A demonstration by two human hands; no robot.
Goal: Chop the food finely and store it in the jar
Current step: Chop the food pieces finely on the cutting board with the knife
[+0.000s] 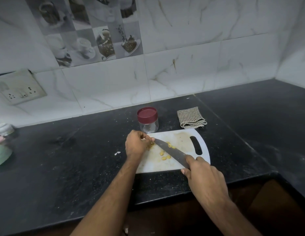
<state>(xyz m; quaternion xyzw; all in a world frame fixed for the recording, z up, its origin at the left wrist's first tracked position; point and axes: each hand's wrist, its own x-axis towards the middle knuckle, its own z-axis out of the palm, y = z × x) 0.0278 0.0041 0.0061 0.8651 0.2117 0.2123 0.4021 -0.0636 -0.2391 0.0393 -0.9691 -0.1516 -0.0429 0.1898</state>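
Two risks at frame centre: left hand (pixel 136 145) pinches food (pixel 150 145) touching the knife (pixel 170 152) gripped by right hand (pixel 202 174), risking nicked fingertips; slices (pixel 164 156) may scatter off the board (pixel 180 138).

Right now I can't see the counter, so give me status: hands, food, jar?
Left hand pinching food on board. Right hand gripping knife, blade across slices. Jar lidded, behind board. Nothing obstructing.

Pretty clearly a home kitchen: a black granite countertop (pixel 66 167) is running along marble-look wall tiles (pixel 182 48). Coffee-cup picture tiles (pixel 90 31) are decorating the wall, and a chopping board (pixel 180 140) is sitting out.
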